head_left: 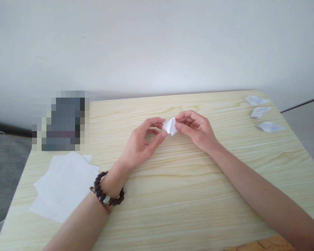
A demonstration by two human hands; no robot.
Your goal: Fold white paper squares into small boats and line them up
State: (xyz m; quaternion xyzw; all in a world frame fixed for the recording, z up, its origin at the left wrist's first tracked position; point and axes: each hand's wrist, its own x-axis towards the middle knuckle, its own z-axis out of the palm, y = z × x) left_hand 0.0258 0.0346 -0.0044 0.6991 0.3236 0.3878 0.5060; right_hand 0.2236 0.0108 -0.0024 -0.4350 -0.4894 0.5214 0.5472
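Note:
Between my two hands, above the middle of the wood-grain table (172,195), is a small folded white paper (170,126) with pointed, creased flaps. My left hand (143,139) holds its left side between thumb and fingers. On the other side, my right hand (196,129) pinches the right edge with thumb and forefinger, the other fingers curled behind. Dark beads (104,195) circle my left wrist. Three folded white paper pieces, the nearest one (270,126) pointed at its ends, lie apart from each other at the table's far right.
Several loose white paper sheets (65,188) overlap at the left, partly under my left forearm. Behind them is a dark, pixelated object (64,122) that I cannot make out. A pale wall (157,45) rises along the table's back edge.

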